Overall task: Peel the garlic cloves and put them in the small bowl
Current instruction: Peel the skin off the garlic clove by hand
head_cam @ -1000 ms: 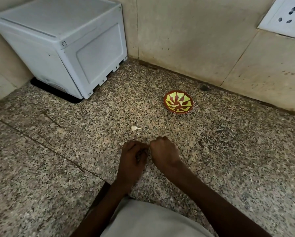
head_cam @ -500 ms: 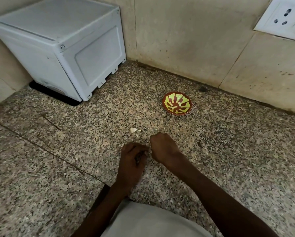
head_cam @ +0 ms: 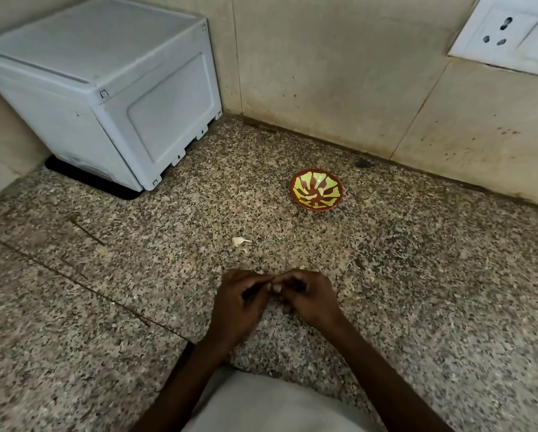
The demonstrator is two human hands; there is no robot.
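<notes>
My left hand [head_cam: 239, 310] and my right hand [head_cam: 308, 299] meet low over the speckled stone counter [head_cam: 417, 275], fingers curled and fingertips together. They pinch a garlic clove between them, which the fingers almost wholly hide. A small white garlic piece [head_cam: 239, 241] lies on the counter just beyond my hands. Farther back and to the right stands the small bowl [head_cam: 316, 190], red-brown with a yellow-green pattern; nothing shows inside it.
A grey-white plastic box [head_cam: 105, 98] fills the back left corner. Beige tiled walls [head_cam: 323, 73] close the back, with a white socket plate [head_cam: 510, 32] at the upper right. A small dark speck [head_cam: 363, 163] lies by the wall behind the bowl.
My right hand has turned from a fist toward my left hand, and its fingertips now meet the left fingertips. The bowl and the white garlic piece have not moved.
</notes>
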